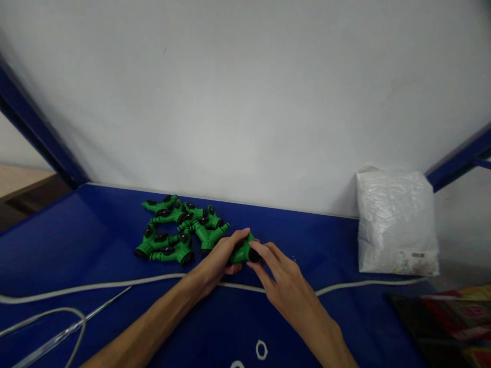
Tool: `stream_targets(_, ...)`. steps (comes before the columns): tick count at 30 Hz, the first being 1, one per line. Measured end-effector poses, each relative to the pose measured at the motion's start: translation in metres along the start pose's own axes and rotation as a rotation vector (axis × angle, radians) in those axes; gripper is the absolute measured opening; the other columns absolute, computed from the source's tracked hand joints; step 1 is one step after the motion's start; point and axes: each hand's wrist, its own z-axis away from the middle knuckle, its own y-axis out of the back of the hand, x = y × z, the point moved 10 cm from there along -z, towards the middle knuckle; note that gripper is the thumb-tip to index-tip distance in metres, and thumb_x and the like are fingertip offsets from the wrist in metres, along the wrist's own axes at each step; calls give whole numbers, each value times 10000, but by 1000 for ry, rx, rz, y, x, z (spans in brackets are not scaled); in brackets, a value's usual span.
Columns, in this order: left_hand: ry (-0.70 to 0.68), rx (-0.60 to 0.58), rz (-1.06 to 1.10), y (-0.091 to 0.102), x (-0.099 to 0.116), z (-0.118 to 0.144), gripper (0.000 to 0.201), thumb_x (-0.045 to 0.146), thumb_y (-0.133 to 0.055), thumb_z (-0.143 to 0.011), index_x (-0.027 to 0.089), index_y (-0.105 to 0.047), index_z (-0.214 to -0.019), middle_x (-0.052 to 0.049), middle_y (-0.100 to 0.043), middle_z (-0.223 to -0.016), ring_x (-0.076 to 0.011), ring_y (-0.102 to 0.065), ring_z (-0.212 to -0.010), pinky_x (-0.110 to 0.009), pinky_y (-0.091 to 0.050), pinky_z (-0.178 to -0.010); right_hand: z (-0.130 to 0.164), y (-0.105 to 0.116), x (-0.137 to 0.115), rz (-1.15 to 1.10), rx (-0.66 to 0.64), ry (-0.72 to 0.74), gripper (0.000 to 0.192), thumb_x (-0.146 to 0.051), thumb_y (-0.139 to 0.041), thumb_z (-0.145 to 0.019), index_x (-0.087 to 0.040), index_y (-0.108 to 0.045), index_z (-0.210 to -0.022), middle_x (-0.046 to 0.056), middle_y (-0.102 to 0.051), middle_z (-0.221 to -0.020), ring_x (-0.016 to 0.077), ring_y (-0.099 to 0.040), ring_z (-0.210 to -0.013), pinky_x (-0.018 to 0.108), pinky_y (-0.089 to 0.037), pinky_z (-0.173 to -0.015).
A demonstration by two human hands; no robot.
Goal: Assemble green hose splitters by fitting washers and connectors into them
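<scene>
White cables [57, 294] cross the blue table [95, 240] at the left. Past them lies a pile of green fittings [178, 230] with black caps, near the wall [245, 102]. Just right of the pile, the left hand [218, 260] wraps around one green fitting [241, 251], holding it just above the table. The right hand [286, 286] meets it from the other side, fingertips pinched on the black cap [253, 255] at its end. Two small white rings [261, 350] lie near the front edge. Far right, a white bag [397, 225] stands against the wall.
</scene>
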Motion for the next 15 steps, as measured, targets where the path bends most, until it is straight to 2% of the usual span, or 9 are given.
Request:
stream_targets(4,-5,30,-34,3,1,-1,512,640,-596,-792,139,-683,-853,38,-443,-626,-51,-298,-456,-208,-138,-434,1,6,-4,50,48,13,333,-274,-532,-987,-207,-462,-1306,92,-651,-1044,260,-669,-921,424,-584,-799)
stream_targets(8,-52,77,-74,9,4,-5,508,634,-594,-796,142,-687,-880,34,-462,-628,-56,-321,-445,-207,-154,-419,1,12,-7,46,74,-3,146,-253,-448,-1023,-183,-548,-1103,87,-654,-969,241,-671,-871,410,-573,-793)
stream_targets(10,-60,77,-72,10,3,-7,490,626,-598,-798,143,-673,-830,38,-453,-616,-52,-318,-439,-203,-152,-417,0,13,-6,42,79,-15,157,-251,-459,-1019,-174,-548,-1122,85,-645,-957,234,-667,-850,405,-570,-786)
stream_targets(13,-67,67,-52,8,3,-7,458,604,-616,-799,147,-645,-775,43,-431,-604,-55,-316,-452,-197,-155,-423,-1,17,-2,20,118,-61,296,-301,-557,-980,-150,-517,-1231,93,-636,-972,236,-660,-857,403,-575,-781)
stream_targets(15,-73,63,-44,7,3,-6,450,599,-627,-793,151,-627,-753,45,-424,-602,-58,-315,-458,-199,-157,-423,-3,20,-4,30,134,-44,277,-275,-578,-967,-151,-547,-1212,117,-622,-1032,246,-646,-930,414,-571,-824)
